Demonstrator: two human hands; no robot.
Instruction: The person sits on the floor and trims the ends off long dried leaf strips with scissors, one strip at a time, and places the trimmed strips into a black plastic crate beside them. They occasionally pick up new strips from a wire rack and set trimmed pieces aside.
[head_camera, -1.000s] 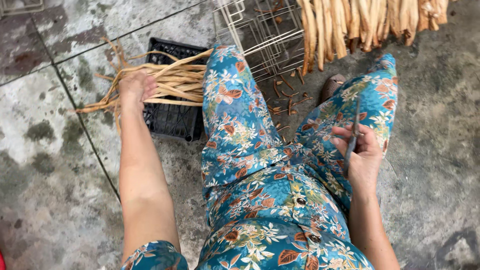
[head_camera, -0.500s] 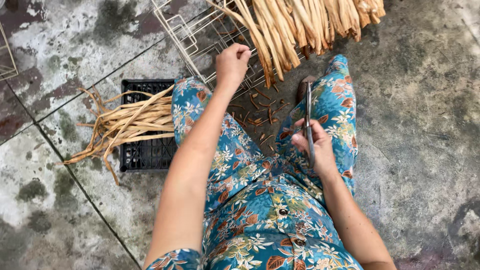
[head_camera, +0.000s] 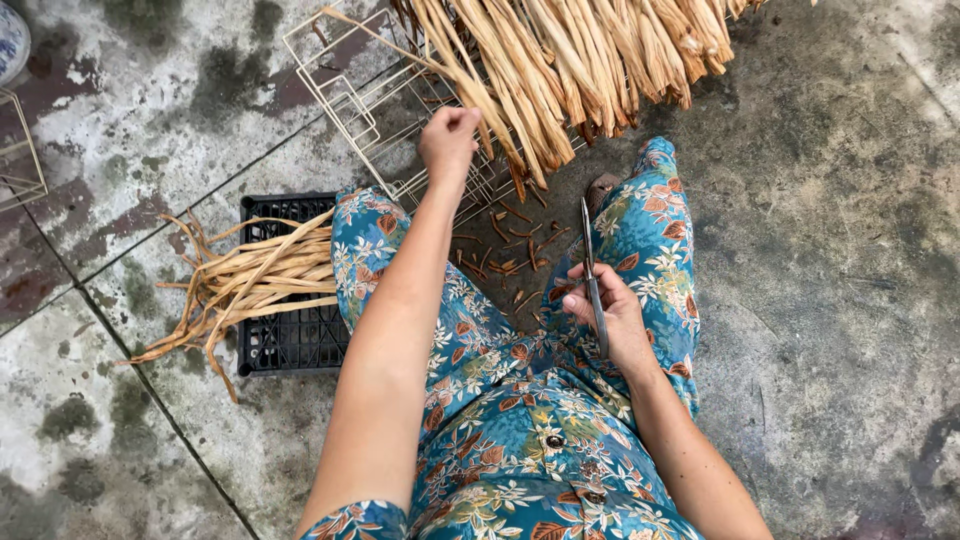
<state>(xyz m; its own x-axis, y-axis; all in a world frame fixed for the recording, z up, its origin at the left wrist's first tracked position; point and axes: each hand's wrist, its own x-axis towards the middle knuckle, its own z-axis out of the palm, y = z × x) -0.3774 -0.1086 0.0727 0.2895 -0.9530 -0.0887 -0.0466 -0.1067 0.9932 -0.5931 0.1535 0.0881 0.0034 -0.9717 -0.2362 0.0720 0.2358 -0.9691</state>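
**Hands at the dried-leaf pile**

Your left hand (head_camera: 449, 138) pinches one dried leaf strip (head_camera: 478, 95) at the leaf pile (head_camera: 580, 60) on the wire rack (head_camera: 345, 90). Your right hand (head_camera: 608, 318) grips scissors (head_camera: 591, 265) above your lap. Cut strips (head_camera: 255, 280) lie across the black crate (head_camera: 290, 340).

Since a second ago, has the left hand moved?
Yes. The left hand left the cut strips on the black crate and went forward to the dried stalk pile, where its grip now closes on one stalk.
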